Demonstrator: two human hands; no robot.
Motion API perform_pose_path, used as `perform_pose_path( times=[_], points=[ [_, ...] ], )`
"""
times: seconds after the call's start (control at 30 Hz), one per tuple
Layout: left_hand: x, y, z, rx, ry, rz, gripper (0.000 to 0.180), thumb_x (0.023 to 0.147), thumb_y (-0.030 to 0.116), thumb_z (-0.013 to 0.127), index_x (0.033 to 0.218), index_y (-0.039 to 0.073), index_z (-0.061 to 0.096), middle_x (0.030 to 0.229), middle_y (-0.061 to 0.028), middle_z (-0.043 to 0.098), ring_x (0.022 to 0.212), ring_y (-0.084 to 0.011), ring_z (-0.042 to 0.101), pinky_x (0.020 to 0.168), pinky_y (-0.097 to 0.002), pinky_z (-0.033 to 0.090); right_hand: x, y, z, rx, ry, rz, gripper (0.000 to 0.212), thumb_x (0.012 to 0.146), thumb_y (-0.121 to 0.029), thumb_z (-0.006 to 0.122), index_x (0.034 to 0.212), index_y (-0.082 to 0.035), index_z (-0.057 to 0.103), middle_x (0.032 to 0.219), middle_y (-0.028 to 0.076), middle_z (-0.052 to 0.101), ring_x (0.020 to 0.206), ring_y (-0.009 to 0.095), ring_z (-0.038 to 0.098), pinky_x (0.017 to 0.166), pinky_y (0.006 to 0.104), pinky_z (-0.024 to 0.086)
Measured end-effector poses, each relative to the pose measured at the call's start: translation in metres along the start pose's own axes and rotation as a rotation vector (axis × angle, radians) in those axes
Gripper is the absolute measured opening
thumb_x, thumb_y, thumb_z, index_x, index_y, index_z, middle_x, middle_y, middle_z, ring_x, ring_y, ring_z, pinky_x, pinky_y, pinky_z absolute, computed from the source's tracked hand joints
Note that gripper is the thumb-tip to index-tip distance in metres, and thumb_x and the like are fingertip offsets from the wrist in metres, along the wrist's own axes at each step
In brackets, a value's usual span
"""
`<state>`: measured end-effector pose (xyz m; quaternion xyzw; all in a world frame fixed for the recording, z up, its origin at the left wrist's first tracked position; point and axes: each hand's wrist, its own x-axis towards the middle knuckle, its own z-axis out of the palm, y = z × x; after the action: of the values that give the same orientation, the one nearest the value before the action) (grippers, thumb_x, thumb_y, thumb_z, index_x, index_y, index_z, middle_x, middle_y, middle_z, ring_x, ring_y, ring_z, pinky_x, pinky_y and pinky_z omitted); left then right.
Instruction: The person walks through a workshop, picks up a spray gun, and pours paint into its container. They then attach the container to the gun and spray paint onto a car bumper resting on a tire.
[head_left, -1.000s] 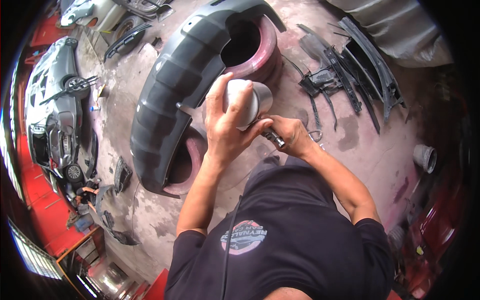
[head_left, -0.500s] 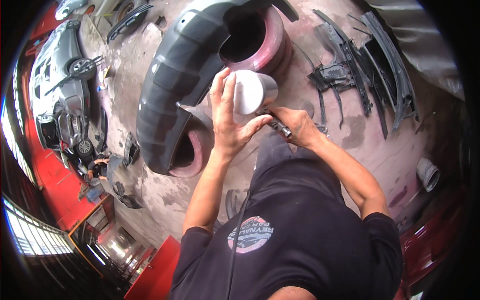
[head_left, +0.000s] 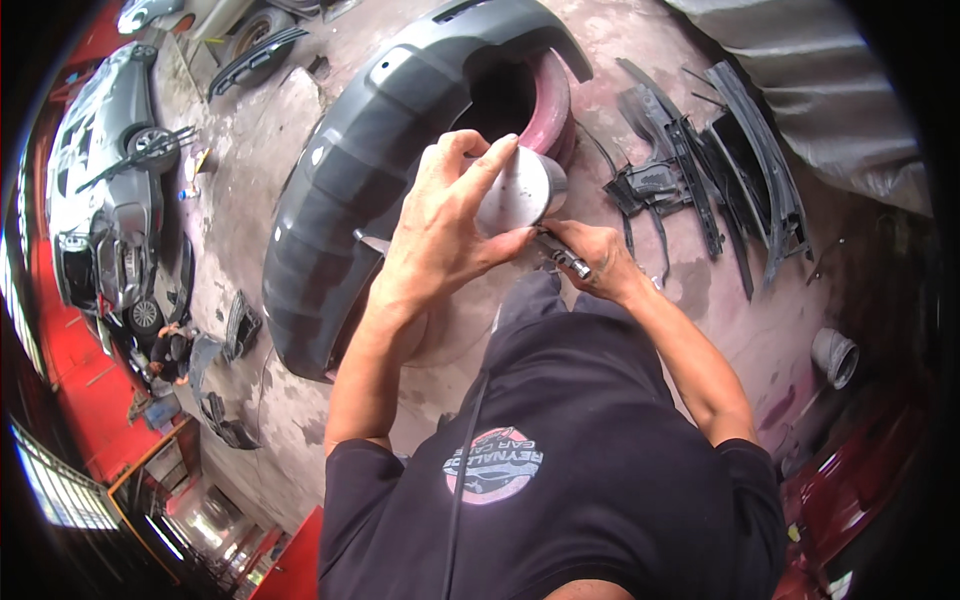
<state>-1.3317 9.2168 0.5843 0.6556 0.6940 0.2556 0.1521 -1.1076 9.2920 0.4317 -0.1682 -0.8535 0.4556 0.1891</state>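
In front of my body I hold a spray gun (head_left: 566, 258) with a round, pale-topped metal cup (head_left: 518, 188). My right hand (head_left: 602, 262) is wrapped around the gun's body, which partly hides behind the fingers. My left hand (head_left: 440, 225) grips the cup from its left side, index finger at the far edge of the top and thumb low near the gun. Beyond both hands lies a dark grey car bumper (head_left: 335, 185), curving across red-painted tyres (head_left: 553, 100).
Black plastic car trim parts (head_left: 700, 170) lie on the concrete floor to the right, near a silver sheet (head_left: 800, 80). A ribbed grey duct (head_left: 834, 358) is at the far right. A grey car (head_left: 115, 180) stands at the left, with a crouching person (head_left: 175, 350) beside it.
My left hand has moved from raised, loosely spread fingers to closing around the cup, index finger across its edge. The view has shifted a little; my right hand keeps its grip.
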Motion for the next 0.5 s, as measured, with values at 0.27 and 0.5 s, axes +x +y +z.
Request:
perform_pose_path(
  times=[0.27, 0.5],
  points=[
    [-0.010, -0.007, -0.015, -0.119, -0.107, -0.091, 0.077, 0.060, 0.017, 0.091, 0.130, 0.006, 0.062, 0.122, -0.0163, 0.057, 0.114, -0.0360, 0.061, 0.097, -0.0441, 0.053, -0.002, -0.018, 0.023, 0.027, 0.070, -0.020, 0.050, 0.080, 0.000, 0.068, 0.129, -0.001, 0.064, 0.108, 0.019, 0.074, 0.092, 0.039, 0.073, 0.078, 0.0441, 0.061],
    [-0.019, -0.009, -0.019, -0.145, -0.183, -0.139, 0.080, 0.062, 0.019, 0.090, 0.136, 0.007, 0.063, 0.128, -0.0144, 0.058, 0.114, -0.0315, 0.062, 0.094, -0.0420, 0.054, -0.021, -0.013, 0.035, 0.018, 0.083, -0.004, 0.050, 0.079, 0.000, 0.067, 0.128, -0.003, 0.063, 0.100, 0.017, 0.073, 0.086, 0.040, 0.072, 0.074, 0.0464, 0.060]
  ],
)
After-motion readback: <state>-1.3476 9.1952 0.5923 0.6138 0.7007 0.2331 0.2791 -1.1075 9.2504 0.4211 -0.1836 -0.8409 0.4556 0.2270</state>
